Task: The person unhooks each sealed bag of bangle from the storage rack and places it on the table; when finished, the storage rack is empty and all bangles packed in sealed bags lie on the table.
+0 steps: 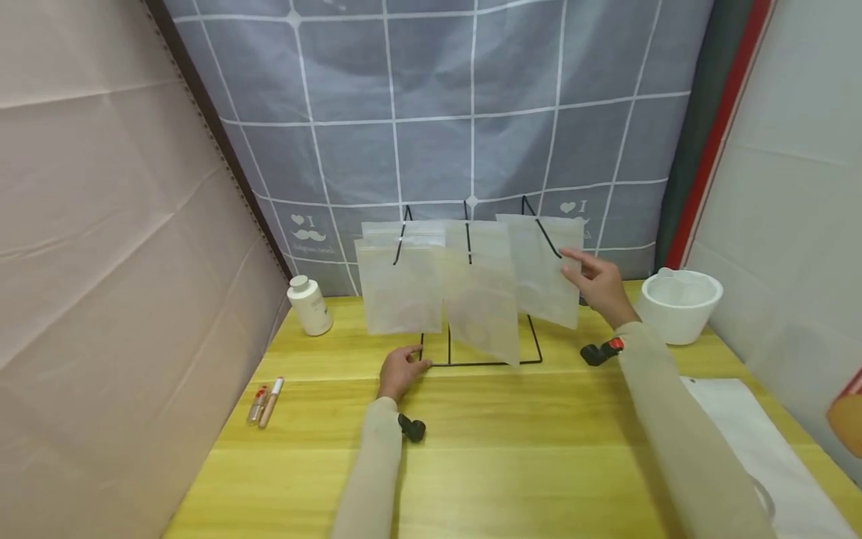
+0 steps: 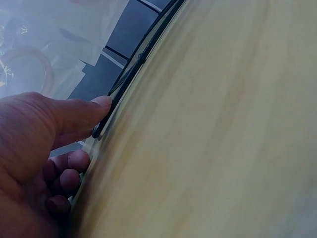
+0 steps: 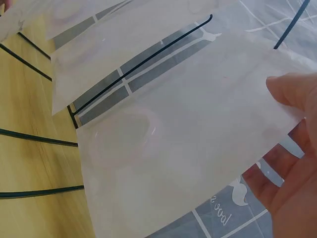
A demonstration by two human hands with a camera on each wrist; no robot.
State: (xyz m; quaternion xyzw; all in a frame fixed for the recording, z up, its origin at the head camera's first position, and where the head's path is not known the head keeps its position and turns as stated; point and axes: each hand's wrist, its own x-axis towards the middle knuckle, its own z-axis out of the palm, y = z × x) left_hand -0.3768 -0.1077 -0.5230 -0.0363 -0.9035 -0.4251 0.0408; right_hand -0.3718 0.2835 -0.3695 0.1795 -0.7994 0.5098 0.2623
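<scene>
A black wire rack (image 1: pixel 449 348) stands on the table with clear plastic zip bags hung on its hooks. In the head view a bag (image 1: pixel 404 292) hangs at left, one (image 1: pixel 481 299) in the middle and one (image 1: pixel 539 273) at right. My left hand (image 1: pixel 402 372) holds the front left corner of the rack's base, its thumb (image 2: pixel 79 113) on the wire in the left wrist view. My right hand (image 1: pixel 599 288) pinches the right bag (image 3: pixel 173 144) by its outer edge. Its thumb (image 3: pixel 292 89) lies in front, and the bag partly hides the fingers behind.
A white bottle (image 1: pixel 310 307) stands at the back left, with two small cosmetic tubes (image 1: pixel 271 403) nearer the front. At right are a white round container (image 1: pixel 680 307) and a white sheet (image 1: pixel 754 442). A grey checked cloth (image 1: pixel 431 97) hangs behind the rack.
</scene>
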